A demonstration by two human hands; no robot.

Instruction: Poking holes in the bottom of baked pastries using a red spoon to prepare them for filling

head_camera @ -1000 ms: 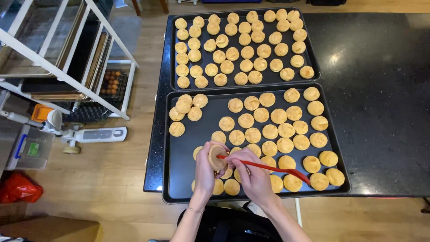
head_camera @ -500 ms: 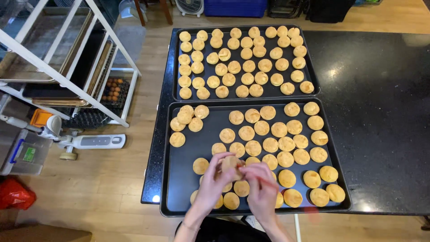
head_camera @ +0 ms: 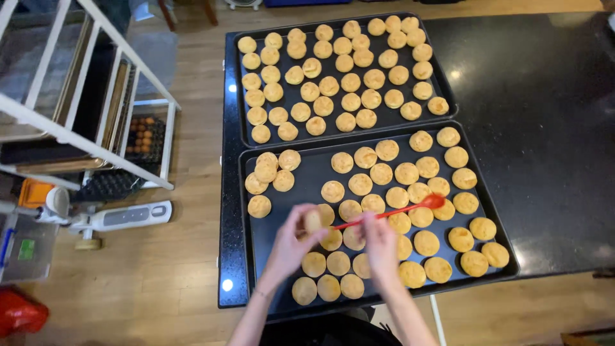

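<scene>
Left hand (head_camera: 296, 240) holds what looks like a bun (head_camera: 313, 221); right hand (head_camera: 378, 237), red spoon (head_camera: 397, 212).

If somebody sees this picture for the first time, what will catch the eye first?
Two dark baking trays crowded with round golden pastries fill a black counter. Over the near tray, the left hand lifts one pastry while the right hand holds a red spoon.

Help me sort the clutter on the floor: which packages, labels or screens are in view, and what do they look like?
Egg carton: low on the rack, dark tray of brown eggs.
Clear bin: floor, far left, with a small green label.
Red bag: bottom left corner, crumpled.
No screens visible.
</scene>
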